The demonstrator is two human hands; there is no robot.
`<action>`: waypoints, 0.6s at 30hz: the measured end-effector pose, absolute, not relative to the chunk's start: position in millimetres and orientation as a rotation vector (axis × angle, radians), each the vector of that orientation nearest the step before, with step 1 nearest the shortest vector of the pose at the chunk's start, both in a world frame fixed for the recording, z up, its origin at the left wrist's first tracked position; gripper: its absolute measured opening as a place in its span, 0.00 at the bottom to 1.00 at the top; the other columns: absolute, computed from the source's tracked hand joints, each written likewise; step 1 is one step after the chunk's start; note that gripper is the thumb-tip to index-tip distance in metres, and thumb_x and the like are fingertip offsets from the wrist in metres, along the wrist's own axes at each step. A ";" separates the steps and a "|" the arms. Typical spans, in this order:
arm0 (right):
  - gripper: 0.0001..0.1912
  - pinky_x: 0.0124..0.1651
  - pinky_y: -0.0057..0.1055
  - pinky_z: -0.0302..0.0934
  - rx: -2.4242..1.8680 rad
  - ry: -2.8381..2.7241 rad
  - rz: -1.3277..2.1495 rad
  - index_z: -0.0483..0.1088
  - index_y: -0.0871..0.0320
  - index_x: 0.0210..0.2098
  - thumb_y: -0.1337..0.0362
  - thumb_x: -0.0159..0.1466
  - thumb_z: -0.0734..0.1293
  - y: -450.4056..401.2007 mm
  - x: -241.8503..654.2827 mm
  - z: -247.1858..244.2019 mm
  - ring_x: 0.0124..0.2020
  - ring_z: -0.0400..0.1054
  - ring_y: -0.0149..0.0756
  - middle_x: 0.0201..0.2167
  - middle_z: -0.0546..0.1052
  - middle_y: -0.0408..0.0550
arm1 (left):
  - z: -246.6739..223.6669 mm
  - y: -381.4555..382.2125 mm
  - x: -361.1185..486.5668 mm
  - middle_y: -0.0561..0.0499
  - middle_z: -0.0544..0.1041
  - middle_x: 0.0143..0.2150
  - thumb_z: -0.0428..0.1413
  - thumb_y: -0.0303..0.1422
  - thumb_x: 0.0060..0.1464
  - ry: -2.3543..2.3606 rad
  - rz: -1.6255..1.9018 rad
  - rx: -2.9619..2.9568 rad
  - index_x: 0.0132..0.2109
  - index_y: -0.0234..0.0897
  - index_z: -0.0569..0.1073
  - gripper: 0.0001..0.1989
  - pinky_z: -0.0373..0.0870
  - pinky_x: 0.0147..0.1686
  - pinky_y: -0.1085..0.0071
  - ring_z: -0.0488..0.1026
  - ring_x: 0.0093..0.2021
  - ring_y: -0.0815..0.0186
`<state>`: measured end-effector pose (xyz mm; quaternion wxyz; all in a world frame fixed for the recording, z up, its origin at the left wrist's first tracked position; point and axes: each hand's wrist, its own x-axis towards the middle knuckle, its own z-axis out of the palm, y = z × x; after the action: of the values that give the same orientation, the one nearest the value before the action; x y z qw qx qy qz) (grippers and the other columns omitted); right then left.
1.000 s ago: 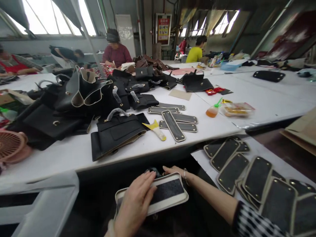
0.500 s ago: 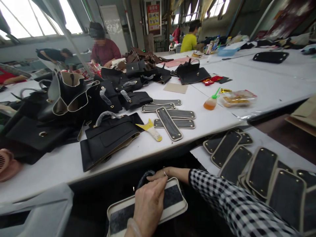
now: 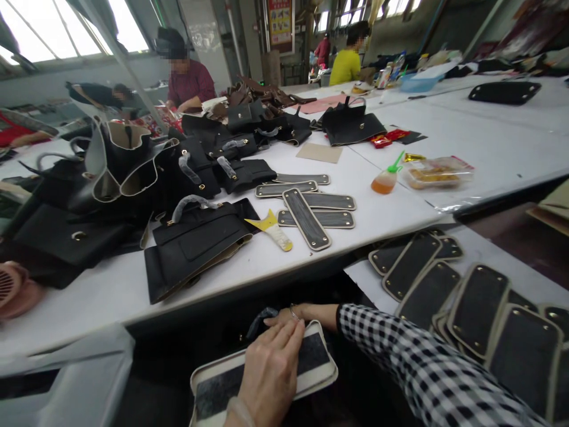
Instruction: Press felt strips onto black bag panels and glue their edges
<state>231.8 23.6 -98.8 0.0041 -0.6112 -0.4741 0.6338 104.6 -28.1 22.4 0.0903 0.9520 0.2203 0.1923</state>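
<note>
A long panel (image 3: pixel 217 388) with a dark middle strip and a pale raised rim lies tilted low in front of me. My left hand (image 3: pixel 271 367), with a clear bangle at the wrist, rests flat across it, fingers stretched towards its far edge. My right hand (image 3: pixel 284 315) reaches in from the right in a checked sleeve, just beyond that edge. Its fingers are mostly hidden behind the left hand, so their grip does not show. Beside it is a plastic-wrapped dark handle (image 3: pixel 259 323). Whatever lies under the panel is lost in black.
On the white table (image 3: pixel 347 249) are a black handbag (image 3: pixel 195 243), a yellow-and-white tool (image 3: pixel 271 228), several narrow panels (image 3: pixel 306 219) and a glue bottle (image 3: pixel 386 179). More wide panels (image 3: pixel 480 308) are piled at right. Black bags (image 3: pixel 111 172) crowd the left; co-workers (image 3: pixel 191 83) sit beyond.
My left hand has shifted slightly on the panel, its fingers lying flatter towards the far edge. My right hand stays about where it was. The view has moved a little.
</note>
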 end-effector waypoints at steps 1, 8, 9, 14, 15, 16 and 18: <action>0.11 0.46 0.39 0.68 -1.913 -1.486 1.993 0.71 0.60 0.42 0.58 0.67 0.64 22.8 231.4 -98.1 0.41 0.71 0.36 0.43 0.75 0.48 | 22.9 -28.8 104.3 0.46 0.78 0.51 0.45 0.23 0.58 0.647 0.555 2.855 0.53 0.32 0.73 0.20 0.79 0.44 0.64 0.78 0.47 0.59; 0.15 0.44 0.40 0.69 -1.877 -1.519 1.988 0.69 0.61 0.48 0.57 0.67 0.65 20.7 233.9 -98.4 0.42 0.71 0.39 0.46 0.73 0.49 | 33.1 -32.8 103.0 0.43 0.75 0.55 0.49 0.30 0.60 0.619 0.344 3.018 0.57 0.30 0.70 0.19 0.78 0.47 0.59 0.75 0.50 0.54; 0.15 0.44 0.40 0.68 -1.885 -1.533 1.993 0.69 0.61 0.48 0.57 0.67 0.65 21.4 234.1 -99.5 0.42 0.71 0.39 0.46 0.73 0.49 | 34.1 -33.1 103.3 0.43 0.75 0.55 0.50 0.31 0.60 0.629 0.320 3.037 0.57 0.31 0.70 0.20 0.78 0.47 0.58 0.75 0.51 0.53; 0.14 0.45 0.41 0.68 -1.940 -1.622 1.986 0.71 0.62 0.44 0.56 0.67 0.63 20.1 232.9 -103.1 0.41 0.71 0.38 0.42 0.75 0.48 | 34.8 -34.6 104.8 0.43 0.74 0.56 0.51 0.34 0.60 0.652 0.180 3.066 0.58 0.32 0.69 0.21 0.78 0.45 0.56 0.75 0.50 0.50; 0.14 0.46 0.40 0.68 -1.946 -1.645 1.962 0.71 0.61 0.43 0.56 0.68 0.63 19.0 233.1 -102.1 0.41 0.72 0.37 0.41 0.75 0.48 | 35.1 -35.2 105.2 0.43 0.74 0.57 0.51 0.34 0.60 0.661 0.155 3.055 0.58 0.32 0.68 0.21 0.77 0.46 0.56 0.74 0.51 0.50; 0.15 0.46 0.40 0.67 -1.948 -1.670 1.925 0.71 0.61 0.42 0.55 0.68 0.62 18.2 234.0 -100.4 0.41 0.72 0.37 0.41 0.76 0.48 | 35.8 -35.8 105.9 0.43 0.73 0.57 0.51 0.34 0.60 0.674 0.143 3.037 0.59 0.32 0.68 0.21 0.77 0.47 0.56 0.74 0.52 0.50; 0.15 0.47 0.41 0.67 -1.933 -1.731 1.806 0.71 0.60 0.43 0.54 0.68 0.62 18.7 238.1 -94.5 0.42 0.71 0.38 0.42 0.75 0.48 | 39.0 -37.4 107.6 0.44 0.73 0.58 0.51 0.33 0.60 0.720 0.136 2.975 0.59 0.33 0.68 0.20 0.75 0.49 0.55 0.72 0.54 0.51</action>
<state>238.1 18.7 -94.5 -0.0099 -0.6115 -0.5474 0.5713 107.6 -37.4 39.0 0.0387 0.9703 0.2347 0.0442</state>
